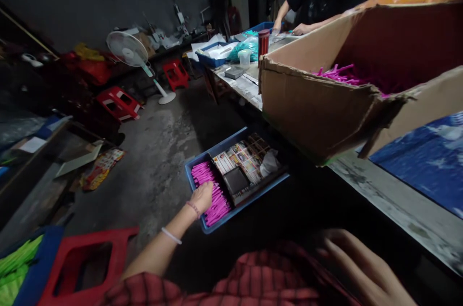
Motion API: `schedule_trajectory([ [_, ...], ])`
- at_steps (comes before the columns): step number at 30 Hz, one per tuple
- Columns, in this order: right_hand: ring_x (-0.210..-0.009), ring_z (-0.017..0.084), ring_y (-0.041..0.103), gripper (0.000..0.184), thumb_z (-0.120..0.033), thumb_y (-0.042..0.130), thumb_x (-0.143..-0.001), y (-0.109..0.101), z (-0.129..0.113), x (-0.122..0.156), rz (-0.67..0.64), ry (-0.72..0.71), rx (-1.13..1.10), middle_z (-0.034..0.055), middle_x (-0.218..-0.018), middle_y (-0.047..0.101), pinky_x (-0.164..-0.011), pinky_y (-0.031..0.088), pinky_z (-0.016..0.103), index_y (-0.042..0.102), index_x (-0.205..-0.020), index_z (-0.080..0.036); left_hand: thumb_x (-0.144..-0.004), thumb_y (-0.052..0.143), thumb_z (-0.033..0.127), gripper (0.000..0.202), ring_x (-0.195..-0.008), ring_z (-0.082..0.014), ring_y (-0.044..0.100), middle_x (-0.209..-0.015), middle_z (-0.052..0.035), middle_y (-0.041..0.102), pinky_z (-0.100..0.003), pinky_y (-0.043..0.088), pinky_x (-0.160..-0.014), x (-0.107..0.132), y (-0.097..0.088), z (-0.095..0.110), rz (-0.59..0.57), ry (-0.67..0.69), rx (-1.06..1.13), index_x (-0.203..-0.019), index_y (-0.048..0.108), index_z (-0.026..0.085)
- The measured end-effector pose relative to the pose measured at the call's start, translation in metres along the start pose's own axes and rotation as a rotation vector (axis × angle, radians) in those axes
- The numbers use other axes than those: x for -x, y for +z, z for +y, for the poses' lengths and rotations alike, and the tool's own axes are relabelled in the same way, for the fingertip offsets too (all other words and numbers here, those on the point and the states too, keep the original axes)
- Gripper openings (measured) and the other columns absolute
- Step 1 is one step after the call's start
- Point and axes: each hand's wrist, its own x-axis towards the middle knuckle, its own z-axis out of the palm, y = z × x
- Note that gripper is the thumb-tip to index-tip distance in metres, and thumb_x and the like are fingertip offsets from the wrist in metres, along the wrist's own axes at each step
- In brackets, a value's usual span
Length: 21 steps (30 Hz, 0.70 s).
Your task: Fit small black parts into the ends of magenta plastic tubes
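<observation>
My left hand reaches over the near-left side of a blue tray. Its fingers curl down into a row of thin pink sticks, and the fingertips are hidden. Beside the sticks in the same tray sit a dark square block, a printed, grid-patterned bundle and a crumpled pale bag. My right hand hangs at the lower right, blurred, with loosely bent fingers apart and no object visible in it. It is near my red checked shirt, below the worktable.
A large cardboard box with more pink sticks rests on the worktable at right. A co-worker's hands are at the far end. Red stools, a standing fan and a bin of green strips are leftward.
</observation>
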Motion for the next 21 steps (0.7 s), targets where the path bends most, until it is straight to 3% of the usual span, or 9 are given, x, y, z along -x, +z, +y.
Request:
schedule_trajectory([
  [3, -0.090, 0.027, 0.073, 0.032, -0.050, 0.059, -0.092, 0.043, -0.026, -0.042, -0.208, -0.099, -0.016, 0.0085, -0.101, 0.077, -0.080, 0.059, 0.034, 0.072, -0.100, -0.022, -0.098, 0.064, 0.032, 0.034, -0.111, -0.0262, 0.065, -0.129, -0.0108, 0.064, -0.048, 0.057, -0.093, 0.001, 0.004, 0.001, 0.021, -0.011, -0.008, -0.127, 0.061, 0.016],
  [6, -0.111, 0.028, 0.069, 0.029, -0.037, 0.051, -0.097, 0.100, -0.038, -0.087, -0.384, -0.176, 0.124, 0.0141, -0.118, 0.073, -0.098, 0.051, 0.037, 0.064, -0.114, -0.018, -0.097, 0.064, 0.032, 0.033, -0.112, -0.0265, 0.065, -0.129, -0.0108, 0.064, -0.049, 0.056, -0.094, 0.002, 0.007, 0.002, 0.050, -0.014, -0.006, -0.127, 0.061, 0.016],
  [11, -0.098, 0.028, 0.074, 0.029, -0.029, 0.054, -0.097, 0.178, -0.037, -0.133, -0.447, -0.110, 0.189, 0.0173, -0.102, 0.076, -0.083, 0.052, 0.033, 0.056, -0.121, -0.013, -0.098, 0.064, 0.031, 0.032, -0.112, -0.0262, 0.065, -0.127, -0.0104, 0.065, -0.049, 0.056, -0.095, 0.003, 0.012, -0.001, 0.088, 0.009, -0.003, -0.126, 0.062, 0.016],
  [15, -0.098, 0.027, 0.074, 0.034, -0.031, 0.056, -0.098, 0.204, -0.035, -0.138, -0.467, -0.072, 0.192, 0.0158, -0.104, 0.076, -0.082, 0.051, 0.032, 0.053, -0.127, -0.015, -0.098, 0.063, 0.026, 0.031, -0.113, -0.0265, 0.064, -0.125, -0.0100, 0.065, -0.049, 0.054, -0.096, 0.004, 0.017, -0.008, 0.101, 0.031, 0.019, -0.128, 0.060, 0.016],
  [19, -0.105, 0.028, 0.072, 0.039, -0.032, 0.054, -0.099, 0.212, -0.033, -0.132, -0.498, -0.040, 0.197, 0.0177, -0.111, 0.075, -0.085, 0.051, 0.033, 0.051, -0.133, -0.014, -0.094, 0.056, 0.009, 0.040, -0.120, -0.0270, 0.060, -0.124, -0.0131, 0.063, -0.044, 0.049, -0.103, 0.009, 0.022, -0.013, 0.117, 0.049, 0.074, -0.134, 0.055, 0.012],
  [21, -0.109, 0.029, 0.071, 0.042, -0.031, 0.052, -0.099, 0.213, -0.031, -0.130, -0.507, -0.027, 0.203, 0.0186, -0.116, 0.073, -0.088, 0.051, 0.034, 0.048, -0.137, -0.014, -0.092, 0.055, 0.008, 0.044, -0.122, -0.0272, 0.058, -0.125, -0.0140, 0.063, -0.041, 0.048, -0.105, 0.013, 0.023, -0.016, 0.129, 0.055, 0.103, -0.135, 0.054, 0.012],
])
